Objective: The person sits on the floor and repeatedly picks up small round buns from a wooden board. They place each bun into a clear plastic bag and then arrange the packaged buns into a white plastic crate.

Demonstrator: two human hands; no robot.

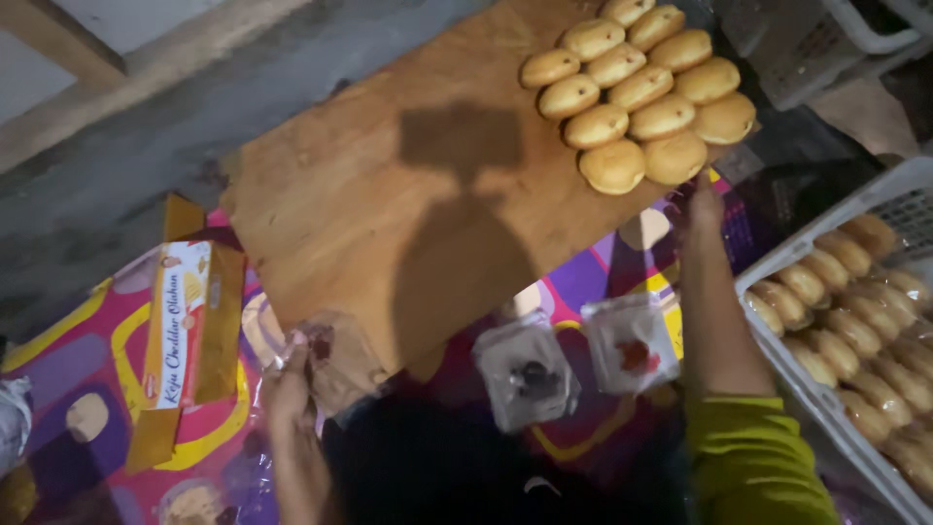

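My left hand (290,391) grips a clear plastic bag (335,362) with a dark red smear in it, at the near corner of a wooden board (389,204). My right hand (705,197), on a green-sleeved arm, reaches up to the board's right edge just below several golden round buns (637,92) set in rows. The hand is dim, and its fingers cannot be made out. Between my arms lie two clear packets, one with dark filling (526,375) and one with red filling (632,347).
A white plastic crate (777,321) full of similar buns stands at the right. A yellow and orange carton (190,331) lies at the left on a colourful patterned mat (87,360). Another pale crate (807,44) sits at the top right. Beyond the board is grey floor.
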